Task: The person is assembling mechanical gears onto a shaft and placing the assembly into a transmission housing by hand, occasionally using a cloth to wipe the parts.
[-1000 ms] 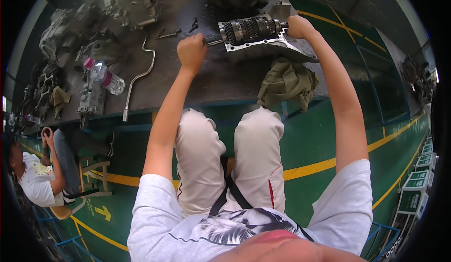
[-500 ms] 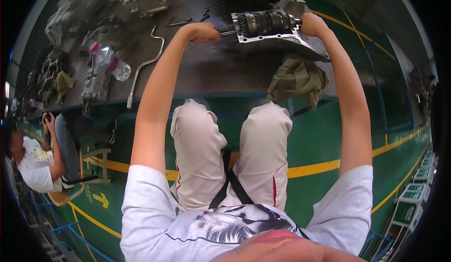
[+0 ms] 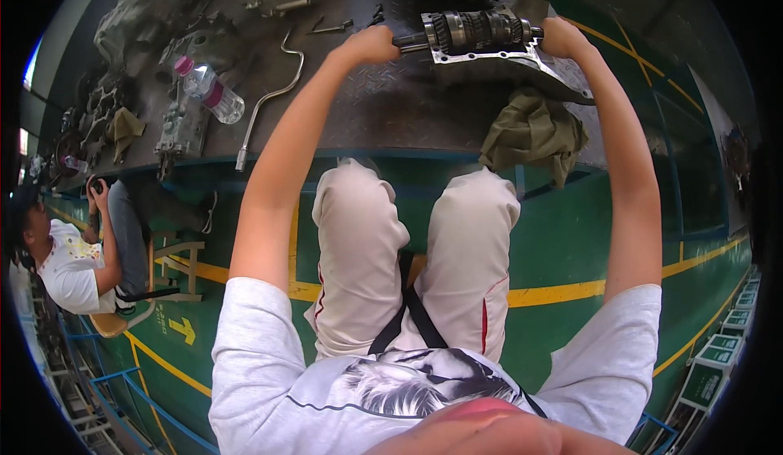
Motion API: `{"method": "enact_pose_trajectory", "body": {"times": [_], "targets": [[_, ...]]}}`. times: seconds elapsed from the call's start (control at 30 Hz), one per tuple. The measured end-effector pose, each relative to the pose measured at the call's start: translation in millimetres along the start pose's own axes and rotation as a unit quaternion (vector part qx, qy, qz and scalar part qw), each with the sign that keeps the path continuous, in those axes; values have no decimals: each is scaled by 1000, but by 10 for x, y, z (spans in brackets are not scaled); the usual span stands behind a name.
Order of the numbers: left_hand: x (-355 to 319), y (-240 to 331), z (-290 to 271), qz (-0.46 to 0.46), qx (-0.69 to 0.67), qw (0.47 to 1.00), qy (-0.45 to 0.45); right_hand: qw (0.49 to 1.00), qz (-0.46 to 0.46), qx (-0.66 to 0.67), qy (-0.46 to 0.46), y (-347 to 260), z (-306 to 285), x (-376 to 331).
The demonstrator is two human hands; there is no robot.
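Note:
My left hand (image 3: pixel 375 44) is closed around the left end of a shaft that sticks out of a gear set (image 3: pixel 477 32), a row of dark toothed gears. At the opposite end, my right hand (image 3: pixel 561 39) has its fingers curled round the shaft end, partly hidden. The gear set lies lengthwise from left to right in an open metal gearbox housing (image 3: pixel 497 58), whose pale flange edge has bolt holes. Just nearer to me than the housing, a crumpled olive-brown cloth (image 3: pixel 534 133) hangs partly over the bench edge.
The dark metal bench (image 3: pixel 351 120) also bears a long bent wrench (image 3: pixel 273 96), a water bottle (image 3: pixel 210 90), bolts (image 3: pixel 334 27) and several metal castings (image 3: pixel 183 128). A seated person (image 3: pixel 73 251) holds a small dark thing at far left. White-topped green boxes (image 3: pixel 708 365) stand at right.
The whole view has shifted, so the bench and its things appear slightly farther right and up. Both hands keep their hold on the shaft ends, and the gears sit much the same in the housing.

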State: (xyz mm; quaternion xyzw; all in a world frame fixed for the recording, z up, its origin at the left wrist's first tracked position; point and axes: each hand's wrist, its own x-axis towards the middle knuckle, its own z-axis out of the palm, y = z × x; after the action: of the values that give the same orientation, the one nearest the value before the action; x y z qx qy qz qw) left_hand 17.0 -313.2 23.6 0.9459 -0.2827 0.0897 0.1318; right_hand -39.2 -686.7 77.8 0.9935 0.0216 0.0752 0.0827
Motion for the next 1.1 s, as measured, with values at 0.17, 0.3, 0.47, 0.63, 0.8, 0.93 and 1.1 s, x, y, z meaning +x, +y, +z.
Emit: {"method": "enact_pose_trajectory", "body": {"times": [0.17, 0.3, 0.47, 0.63, 0.8, 0.93, 1.1], "targets": [[220, -96, -184, -109, -171, 916, -345, 1000, 0, -8, 5, -111, -20, -9], [56, 38, 18, -46, -88, 985, -144, 1000, 14, -7, 3, -57, -40, -100], [-217, 19, 400, 64, 94, 938, 326, 1000, 20, -6, 6, -162, -70, -76], [-212, 29, 346, 73, 71, 938, 330, 1000, 1, 4, -22, -115, -97, -15], [-213, 189, 273, 5, 43, 969, 245, 998, -59, -7, -37, -44, -254, -154], [-119, 249, 76, -47, 118, 989, 81, 981, -143, 133, -15, -251, -625, -244], [0, 64, 41, -72, 72, 993, -51, 968, -199, 149, 15, -812, -639, -135]]}}
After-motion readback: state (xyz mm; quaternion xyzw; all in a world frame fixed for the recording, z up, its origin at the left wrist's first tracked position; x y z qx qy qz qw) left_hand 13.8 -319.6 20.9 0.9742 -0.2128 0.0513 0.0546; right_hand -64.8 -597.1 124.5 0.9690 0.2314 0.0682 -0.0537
